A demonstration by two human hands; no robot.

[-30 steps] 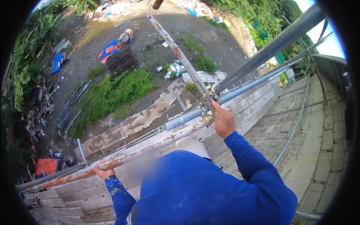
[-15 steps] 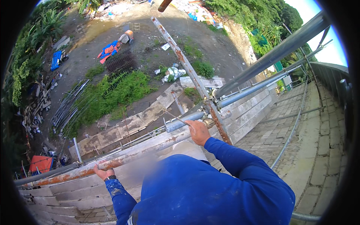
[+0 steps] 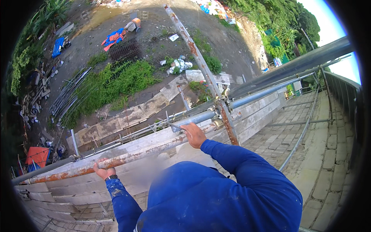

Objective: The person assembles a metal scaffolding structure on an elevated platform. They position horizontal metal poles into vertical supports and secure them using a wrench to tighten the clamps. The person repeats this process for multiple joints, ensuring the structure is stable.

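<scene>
My left hand (image 3: 104, 170) grips a long, rusty scaffold pipe (image 3: 141, 155) from its near side, with fingers curled at its edge. My right hand (image 3: 194, 135) is closed around a slim metal rod-like tool (image 3: 174, 125), whose far end lies over the open end of a grey pipe (image 3: 199, 117). Its working end is hidden by the hand. Just right of that hand, a coupler clamp (image 3: 218, 123) sits at the joint with a rusty upright post (image 3: 211, 86).
A thick grey pipe (image 3: 293, 66) slants up right across the scaffold. Wooden planks (image 3: 255, 116) line the near side above a block-paved surface (image 3: 328, 162). Far below lie the ground with green weeds (image 3: 127, 81), loose pipes (image 3: 71, 94) and an orange tarp (image 3: 38, 155).
My right hand has shifted left and slightly down with the rod-like tool, which now lies flatter. My left hand still holds the rusty pipe. The view has tilted a little.
</scene>
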